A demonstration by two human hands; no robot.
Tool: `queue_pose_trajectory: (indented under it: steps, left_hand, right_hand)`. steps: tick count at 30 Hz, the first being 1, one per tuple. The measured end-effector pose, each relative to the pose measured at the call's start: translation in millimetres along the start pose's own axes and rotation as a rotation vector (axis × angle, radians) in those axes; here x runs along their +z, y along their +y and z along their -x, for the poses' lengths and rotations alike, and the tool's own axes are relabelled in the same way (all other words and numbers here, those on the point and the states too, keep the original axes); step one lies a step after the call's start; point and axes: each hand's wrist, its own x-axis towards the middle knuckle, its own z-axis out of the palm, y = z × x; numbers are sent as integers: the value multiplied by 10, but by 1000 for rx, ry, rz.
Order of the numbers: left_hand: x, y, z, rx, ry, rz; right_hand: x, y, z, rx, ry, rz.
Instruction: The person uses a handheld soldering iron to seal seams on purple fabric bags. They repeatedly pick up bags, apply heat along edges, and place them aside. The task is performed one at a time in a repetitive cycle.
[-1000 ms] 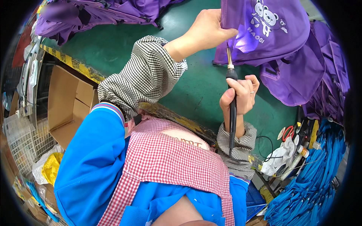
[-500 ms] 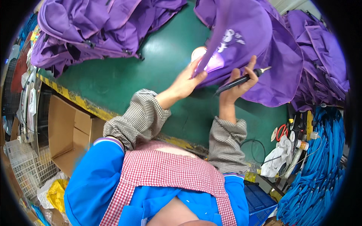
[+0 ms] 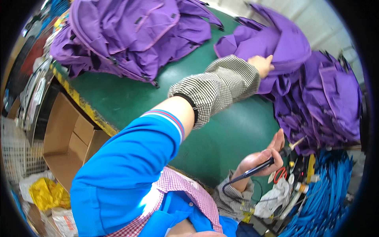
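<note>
My left hand (image 3: 263, 66), at the end of a checked sleeve cover, reaches across to a purple bag (image 3: 287, 42) at the back right, its partly hidden fingers curled at the fabric. My right hand (image 3: 261, 162), lower right, grips a black-handled tool (image 3: 248, 173) with a metal tip and a cord; some fingers stick up, others wrap round the handle. The tool's tip points up toward a pile of purple bags (image 3: 320, 100) on the right. A second purple pile (image 3: 130, 35) lies at the back left of the green table (image 3: 94, 94).
An open cardboard box (image 3: 71, 138) stands left of the table's taped edge, beside a wire rack (image 3: 19, 146) and yellow plastic bags (image 3: 45, 191). At the right are red-handled scissors (image 3: 280, 173), a white cloth (image 3: 270, 199) and hanging blue straps (image 3: 327, 189).
The purple bag has moved away toward the back right, and my left arm now stretches across after it. My right hand has moved down and rightward with the tool. The bag's printed side no longer shows.
</note>
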Motion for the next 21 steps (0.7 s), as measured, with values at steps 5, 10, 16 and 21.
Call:
queue_pose_trajectory:
  steps: [5,10,16,21]
  left_hand:
    - [-775,-457,1050,530,529,-286]
    - [-2309,-1709,2446,-62,1214,-903]
    - [-2827,-2322,3042,-185,1329,424]
    - [-3073,-1698,2642,19,1106,1430]
  right_hand:
    - [-198,185,302,39,-82,52]
    - [3,195,430,202,-109,-42]
    - [523,-26,260,149,-223,-247]
    - [521,-136,277,204,-265,-303]
